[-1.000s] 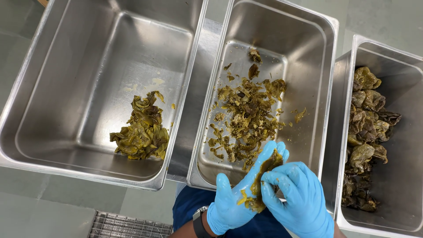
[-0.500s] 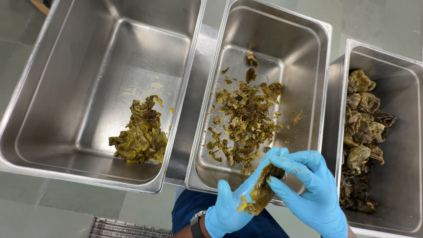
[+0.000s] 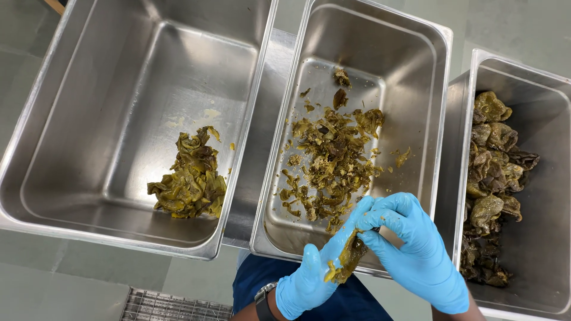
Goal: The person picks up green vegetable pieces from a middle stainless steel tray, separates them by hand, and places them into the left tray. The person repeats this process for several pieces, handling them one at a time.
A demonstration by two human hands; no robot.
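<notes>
Both hands wear blue gloves and meet over the near rim of the middle steel pan (image 3: 437, 77). My left hand (image 3: 318, 273) cups a limp olive-green roasted pepper (image 3: 347, 257) from below. My right hand (image 3: 416, 249) pinches the top of that pepper with its fingertips. Scraps of dark skin and seeds (image 3: 330, 160) lie scattered on the middle pan's floor just beyond the hands.
The left steel pan (image 3: 77, 119) holds a small heap of peeled green peppers (image 3: 189, 181). The right steel pan (image 3: 556, 249) holds several whole charred peppers (image 3: 493, 172). A wire grate (image 3: 172, 306) shows at the bottom left. A watch (image 3: 262, 297) is on my left wrist.
My right hand has slid from over the pepper to the right and up, now pinching its top end. The left hand keeps cupping the pepper in about the same place.
</notes>
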